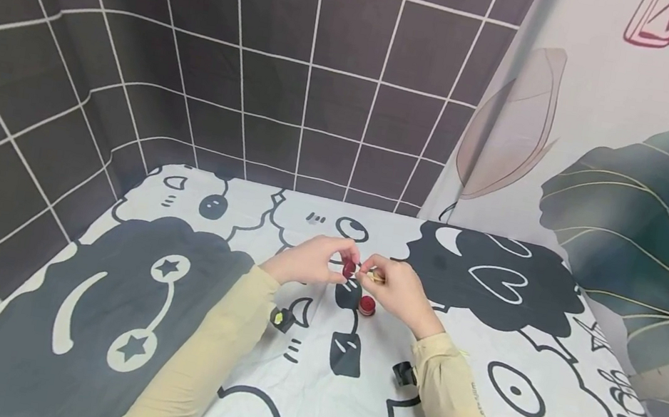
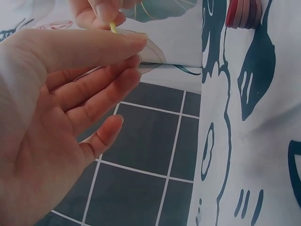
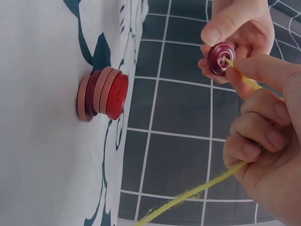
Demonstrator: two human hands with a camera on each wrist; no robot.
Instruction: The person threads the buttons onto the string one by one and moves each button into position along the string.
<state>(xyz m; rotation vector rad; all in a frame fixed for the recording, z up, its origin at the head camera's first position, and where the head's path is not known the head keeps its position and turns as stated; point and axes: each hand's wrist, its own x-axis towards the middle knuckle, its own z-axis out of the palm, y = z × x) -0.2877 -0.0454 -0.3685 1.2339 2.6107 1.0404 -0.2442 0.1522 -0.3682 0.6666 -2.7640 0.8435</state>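
One round glossy button [image 3: 221, 58] meets fuzzy yellow yarn [image 3: 188, 194].

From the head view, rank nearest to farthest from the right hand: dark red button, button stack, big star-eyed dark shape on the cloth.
Measured from the right hand:
1. Dark red button, pinched in the left hand, at its fingertips.
2. Button stack, on the cloth just below.
3. Star-eyed dark shape, far left.

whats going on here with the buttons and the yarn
A person is threading yellow yarn through a dark red button. The left hand pinches the button while the right hand holds the yarn, whose tip is at the button's hole. A small stack of red and pink buttons sits on the cartoon-print tablecloth just below the hands.
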